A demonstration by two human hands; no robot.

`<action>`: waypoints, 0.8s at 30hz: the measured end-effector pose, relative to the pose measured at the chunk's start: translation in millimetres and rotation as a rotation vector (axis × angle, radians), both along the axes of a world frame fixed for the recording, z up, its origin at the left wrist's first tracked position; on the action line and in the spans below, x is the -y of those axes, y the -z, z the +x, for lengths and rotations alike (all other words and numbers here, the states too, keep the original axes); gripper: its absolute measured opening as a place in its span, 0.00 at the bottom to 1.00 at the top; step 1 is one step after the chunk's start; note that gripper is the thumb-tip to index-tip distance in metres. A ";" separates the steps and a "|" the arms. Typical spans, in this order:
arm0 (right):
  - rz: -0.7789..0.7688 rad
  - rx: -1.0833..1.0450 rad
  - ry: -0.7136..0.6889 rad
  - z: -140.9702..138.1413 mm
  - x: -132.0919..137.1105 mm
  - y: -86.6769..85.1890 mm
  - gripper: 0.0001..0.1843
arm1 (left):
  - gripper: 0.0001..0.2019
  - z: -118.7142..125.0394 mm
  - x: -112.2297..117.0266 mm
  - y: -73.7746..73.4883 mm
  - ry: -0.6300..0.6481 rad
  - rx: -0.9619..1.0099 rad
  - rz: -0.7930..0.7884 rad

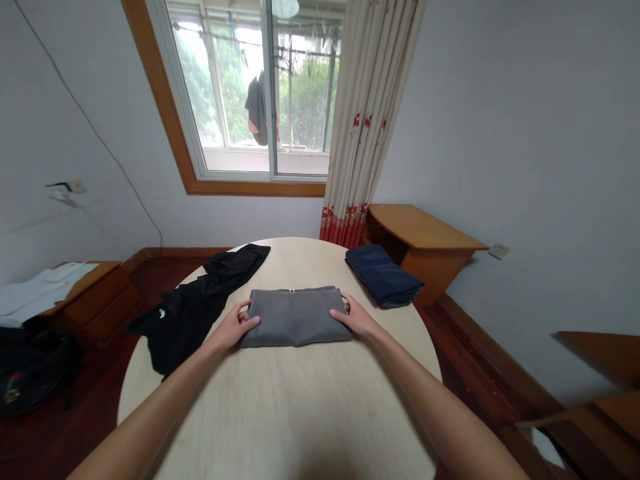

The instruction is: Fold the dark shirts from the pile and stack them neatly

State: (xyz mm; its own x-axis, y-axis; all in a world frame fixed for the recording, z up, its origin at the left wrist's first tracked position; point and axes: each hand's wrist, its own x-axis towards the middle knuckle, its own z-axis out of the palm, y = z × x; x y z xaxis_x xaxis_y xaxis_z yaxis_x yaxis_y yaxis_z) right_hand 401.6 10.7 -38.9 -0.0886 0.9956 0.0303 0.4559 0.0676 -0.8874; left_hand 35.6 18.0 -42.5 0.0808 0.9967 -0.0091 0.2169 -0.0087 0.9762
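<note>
A grey garment (297, 319), folded into a flat rectangle, lies across the middle of the round table. A small white mark shows at its far edge. My left hand (235, 325) grips its left end, thumb on top and fingers curled at the side. At the right end my right hand (356, 316) pinches the cloth the same way, with the thumb over the top layer. Left of the grey garment a black garment (200, 307) lies loosely spread, with a small white logo. To the right sits a folded dark navy garment (383, 275).
The pale wooden round table (300, 407) fills the middle. Behind it are a window, a patterned curtain (367, 133) and a wooden desk (425, 230). A wooden cabinet (107, 303) with white cloth on top and a black bag (37, 367) stand at the left.
</note>
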 end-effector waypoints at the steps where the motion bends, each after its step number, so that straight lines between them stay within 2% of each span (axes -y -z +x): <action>1: 0.025 0.002 0.002 -0.1 1.5 1.6 0.38 | 0.44 -1.3 3.3 -1.2 0.016 0.007 0.028; 4: 0.184 0.109 0.078 -5.2 -6.4 -7.1 0.35 | 0.39 1.3 2.6 -14.5 0.005 0.055 0.165; 6: 0.263 0.218 0.153 -11.5 -16.9 -17.4 0.34 | 0.36 5.4 -5.5 -20.9 -0.049 0.028 0.233; 8: 0.223 0.327 0.229 -17.9 -25.0 -24.6 0.34 | 0.36 7.7 -15.6 -18.8 -0.131 -0.047 0.240; 10: 0.115 0.423 0.281 -22.1 -26.9 -26.3 0.33 | 0.35 6.3 -22.9 -9.5 -0.195 -0.118 0.216; 13: 0.030 0.485 0.276 -22.1 -17.4 -20.1 0.34 | 0.36 -0.9 -21.3 6.3 -0.170 -0.156 0.169; 16: 0.048 0.483 0.248 -18.8 -2.6 -8.7 0.36 | 0.36 -6.7 -7.2 12.2 -0.124 -0.192 0.145; 21: 0.161 0.488 0.194 -14.6 11.7 7.5 0.29 | 0.23 -7.9 12.3 6.5 -0.125 -0.330 0.225; 24: 0.122 0.560 0.147 -8.4 17.3 1.8 0.28 | 0.19 -11.4 18.3 -1.6 -0.074 -0.380 0.183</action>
State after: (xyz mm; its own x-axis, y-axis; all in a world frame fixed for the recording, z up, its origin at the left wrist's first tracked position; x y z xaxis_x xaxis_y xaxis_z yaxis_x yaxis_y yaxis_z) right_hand 393.2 -6.6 -40.7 0.0141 0.9910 0.1334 0.8650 0.0548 -0.4988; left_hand 24.2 -0.3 -40.9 0.0343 0.9877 0.1528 0.5673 -0.1451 0.8107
